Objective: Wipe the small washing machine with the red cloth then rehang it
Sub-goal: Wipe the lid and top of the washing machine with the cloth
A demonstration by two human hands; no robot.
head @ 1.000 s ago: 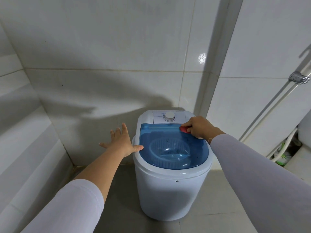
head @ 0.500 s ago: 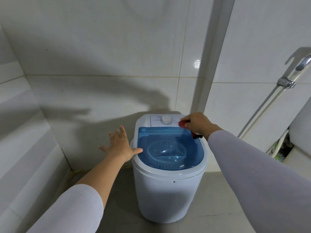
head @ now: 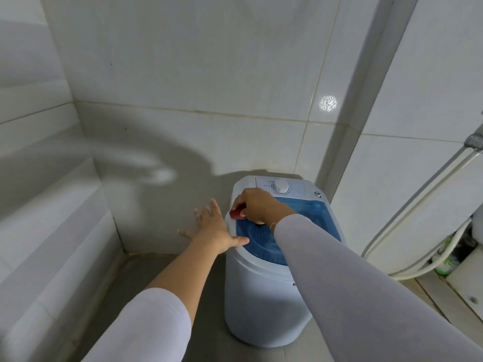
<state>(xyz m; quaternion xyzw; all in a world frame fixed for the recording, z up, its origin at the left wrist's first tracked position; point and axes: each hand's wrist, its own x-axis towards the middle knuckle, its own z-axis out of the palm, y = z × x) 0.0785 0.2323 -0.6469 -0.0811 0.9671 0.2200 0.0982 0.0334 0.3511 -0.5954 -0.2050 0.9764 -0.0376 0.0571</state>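
The small washing machine [head: 258, 296] is a white tub with a translucent blue lid [head: 317, 215] and a white dial [head: 281, 187] on its back panel. It stands on the floor in a tiled corner. My right hand [head: 257, 205] is closed around the red cloth [head: 236, 214], pressing it on the lid's far left edge. Only a small bunched part of the cloth shows below the fingers. My left hand [head: 213, 229] lies flat with fingers spread against the machine's left rim, thumb on the lid edge.
White tiled walls close in on the left and behind the machine. A metal pipe and white hoses [head: 418, 205] run down the right wall toward a white fixture [head: 470, 270]. Grey floor [head: 146, 270] lies to the left of the machine.
My right hand has swept the red cloth from the lid's right back corner across to its left edge. The left hand has stayed on the left rim. The view has shifted left.
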